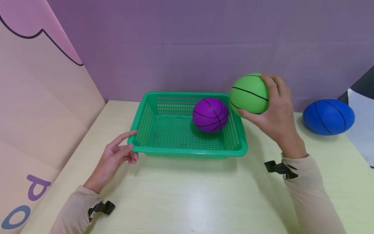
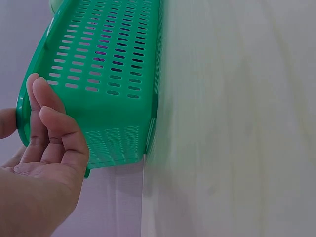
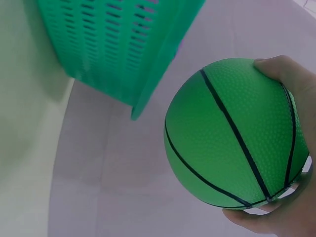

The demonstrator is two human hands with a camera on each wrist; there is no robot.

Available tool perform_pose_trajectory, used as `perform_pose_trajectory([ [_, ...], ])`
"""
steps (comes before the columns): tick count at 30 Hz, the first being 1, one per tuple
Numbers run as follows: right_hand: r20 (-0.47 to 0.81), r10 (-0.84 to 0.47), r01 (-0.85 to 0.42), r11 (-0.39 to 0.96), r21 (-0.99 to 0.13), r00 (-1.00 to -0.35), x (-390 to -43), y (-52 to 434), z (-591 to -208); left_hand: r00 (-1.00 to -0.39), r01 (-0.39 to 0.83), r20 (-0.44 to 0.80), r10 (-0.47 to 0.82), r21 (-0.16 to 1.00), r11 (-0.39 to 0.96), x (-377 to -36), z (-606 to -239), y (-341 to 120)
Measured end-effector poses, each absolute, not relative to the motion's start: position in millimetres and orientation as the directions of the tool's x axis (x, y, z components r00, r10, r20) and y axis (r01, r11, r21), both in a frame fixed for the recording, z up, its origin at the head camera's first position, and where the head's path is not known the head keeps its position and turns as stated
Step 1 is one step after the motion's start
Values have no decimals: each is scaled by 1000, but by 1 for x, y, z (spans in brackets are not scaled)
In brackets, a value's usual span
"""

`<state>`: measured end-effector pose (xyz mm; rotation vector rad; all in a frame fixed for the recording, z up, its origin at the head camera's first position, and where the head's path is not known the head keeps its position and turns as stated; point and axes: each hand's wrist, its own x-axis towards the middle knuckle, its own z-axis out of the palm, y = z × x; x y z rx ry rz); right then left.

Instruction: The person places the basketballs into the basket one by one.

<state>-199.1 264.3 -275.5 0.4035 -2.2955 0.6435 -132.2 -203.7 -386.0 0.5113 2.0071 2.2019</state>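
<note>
My right hand (image 1: 279,113) grips a light green ball (image 1: 248,94) with black lines, like a small basketball. It holds the ball up at the back right corner of a green plastic basket (image 1: 187,151). In the right wrist view, the thumb and fingers spread round the ball (image 3: 227,133), beside the basket's slotted wall (image 3: 108,44). At the basket's front left corner, my left hand (image 1: 114,156) pinches the rim. From the left wrist, curled fingers (image 2: 59,123) show against the basket's outer wall (image 2: 108,106). A purple ball (image 1: 210,115) lies inside the basket, towards its right end.
A blue ball (image 1: 328,117) rests on the pale wooden table (image 1: 187,195) at the right. Close behind the basket rises a purple backdrop (image 1: 175,48). A printed panel (image 1: 38,107) borders the table on the left.
</note>
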Motion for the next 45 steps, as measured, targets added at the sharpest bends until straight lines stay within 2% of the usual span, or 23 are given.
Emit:
perform_pose_trajectory([
  [14, 715, -183, -510, 816, -272, -675, -188, 236, -257, -935, 149, 173, 309, 984, -99, -133, -387, -204],
  [30, 620, -288, -515, 827, -223, -730, -186, 205, -245, -935, 146, 170, 312, 984, -100, -133, -388, -204],
  [45, 615, -430, -619, 775, -123, -661, -196, 177, -239, -935, 151, 173, 309, 984, -94, -135, -387, -201],
])
